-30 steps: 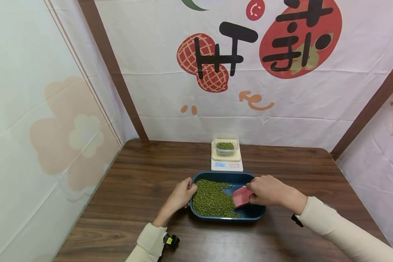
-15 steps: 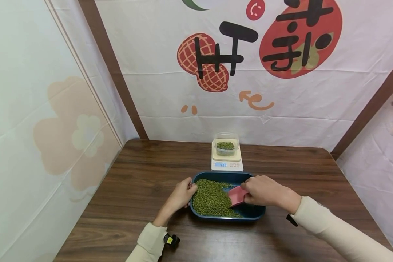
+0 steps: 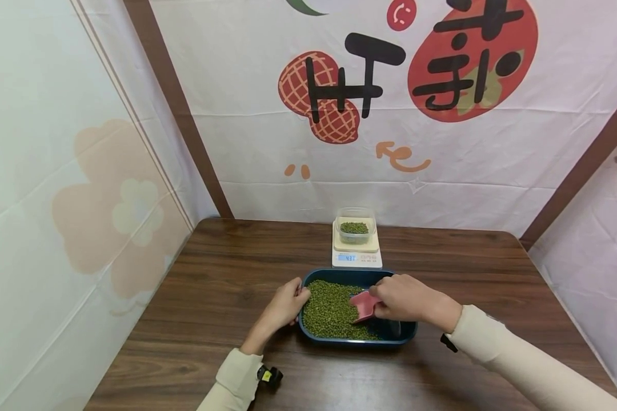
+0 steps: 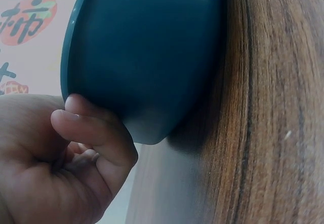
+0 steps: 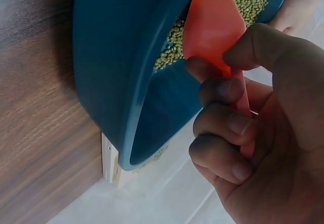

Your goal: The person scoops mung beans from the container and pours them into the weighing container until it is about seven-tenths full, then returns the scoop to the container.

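A dark blue tub (image 3: 339, 342) on the table holds green mung beans (image 3: 329, 311), heaped toward its left side. My left hand (image 3: 286, 302) grips the tub's left rim; in the left wrist view the fingers (image 4: 93, 133) curl against its outer wall (image 4: 142, 46). With my right hand (image 3: 406, 298) I hold a pink scoop (image 3: 365, 305) by its handle, its front edge in the beans. The right wrist view has the fingers wrapped round the scoop's handle (image 5: 244, 107). How many beans lie in the scoop is hidden from me.
Behind the tub stands a white kitchen scale (image 3: 356, 261) with a lit display. On it sits a clear plastic container (image 3: 355, 234) with some green beans inside. The wooden table (image 3: 226, 274) reaches a printed cloth backdrop (image 3: 267, 205).
My right hand has moved left with the scoop, pushing its edge further into the beans. The left hand stays on the tub's rim.
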Tool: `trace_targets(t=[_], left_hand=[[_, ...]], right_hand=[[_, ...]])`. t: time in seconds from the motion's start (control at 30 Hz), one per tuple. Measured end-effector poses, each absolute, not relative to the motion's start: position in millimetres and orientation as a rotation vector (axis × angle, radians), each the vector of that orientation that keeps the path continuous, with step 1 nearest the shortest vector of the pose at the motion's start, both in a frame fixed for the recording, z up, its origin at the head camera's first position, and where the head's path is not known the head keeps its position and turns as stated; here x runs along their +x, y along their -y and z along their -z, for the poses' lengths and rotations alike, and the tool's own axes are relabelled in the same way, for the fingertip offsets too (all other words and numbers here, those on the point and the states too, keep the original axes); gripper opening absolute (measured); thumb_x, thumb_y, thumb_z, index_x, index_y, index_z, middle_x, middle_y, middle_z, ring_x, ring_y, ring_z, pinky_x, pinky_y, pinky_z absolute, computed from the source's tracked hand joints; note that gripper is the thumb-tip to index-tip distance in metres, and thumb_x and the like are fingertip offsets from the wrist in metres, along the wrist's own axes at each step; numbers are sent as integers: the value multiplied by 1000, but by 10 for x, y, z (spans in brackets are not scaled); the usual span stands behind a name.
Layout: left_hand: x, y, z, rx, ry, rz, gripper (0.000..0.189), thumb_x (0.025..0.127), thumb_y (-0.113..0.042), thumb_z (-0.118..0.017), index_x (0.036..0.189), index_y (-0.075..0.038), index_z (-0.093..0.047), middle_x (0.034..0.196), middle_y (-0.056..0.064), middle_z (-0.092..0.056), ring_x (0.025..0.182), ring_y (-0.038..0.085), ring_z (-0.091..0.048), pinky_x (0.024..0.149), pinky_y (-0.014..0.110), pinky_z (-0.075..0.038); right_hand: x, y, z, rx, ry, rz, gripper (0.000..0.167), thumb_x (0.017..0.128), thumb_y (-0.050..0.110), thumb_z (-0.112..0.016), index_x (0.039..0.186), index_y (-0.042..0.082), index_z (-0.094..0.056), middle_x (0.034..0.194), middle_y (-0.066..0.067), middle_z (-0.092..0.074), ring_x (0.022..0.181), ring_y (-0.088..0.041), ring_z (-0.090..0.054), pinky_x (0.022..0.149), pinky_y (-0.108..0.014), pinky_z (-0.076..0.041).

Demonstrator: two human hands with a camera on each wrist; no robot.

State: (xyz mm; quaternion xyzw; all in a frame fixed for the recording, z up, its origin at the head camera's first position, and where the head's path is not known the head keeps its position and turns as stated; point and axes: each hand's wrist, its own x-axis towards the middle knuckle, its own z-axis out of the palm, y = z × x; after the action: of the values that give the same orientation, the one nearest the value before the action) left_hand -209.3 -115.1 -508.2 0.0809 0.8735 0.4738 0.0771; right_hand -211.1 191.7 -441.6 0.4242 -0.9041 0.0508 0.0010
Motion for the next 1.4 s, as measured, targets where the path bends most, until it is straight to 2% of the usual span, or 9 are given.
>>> trace_targets(t=[0.7,1.07,1.27,1.4], left_hand=[[-2114,1161,5093,241,-2608,-1423,26,108,-15,-50,83,-11,-43,61,3,-50,45,13,-49,42,25,-44],[-2116,1163,5089,252,-2612,-1425,26,108,-15,-50,83,-11,-43,62,3,-50,45,14,-49,43,26,-45],[-2113,1160,5091,249,-2608,-1425,26,108,-16,-50,83,-11,-43,62,3,-50,44,14,-49,42,26,-45],[-2110,1155,5087,242,-2608,-1418,26,108,-16,-50,84,-11,-43,62,3,-50,44,13,-49,42,26,-44]], right_hand=[[-2183,-1742,4385,1396,2873,-150,10,88,14,-72,82,14,-64,67,12,-36,56,-3,-25,49,-22,-19],[-2210,-1690,4381,1423,2890,-150,11,90,14,-71,83,14,-64,67,11,-36,55,-2,-23,50,-22,-18],[-2201,-1639,4373,1422,2914,-131,6,94,17,-71,91,12,-69,67,11,-43,54,-3,-26,50,-22,-20],[-2193,-1609,4385,1428,2901,-134,7,94,16,-71,88,14,-69,67,9,-51,55,-2,-28,51,-22,-23]])
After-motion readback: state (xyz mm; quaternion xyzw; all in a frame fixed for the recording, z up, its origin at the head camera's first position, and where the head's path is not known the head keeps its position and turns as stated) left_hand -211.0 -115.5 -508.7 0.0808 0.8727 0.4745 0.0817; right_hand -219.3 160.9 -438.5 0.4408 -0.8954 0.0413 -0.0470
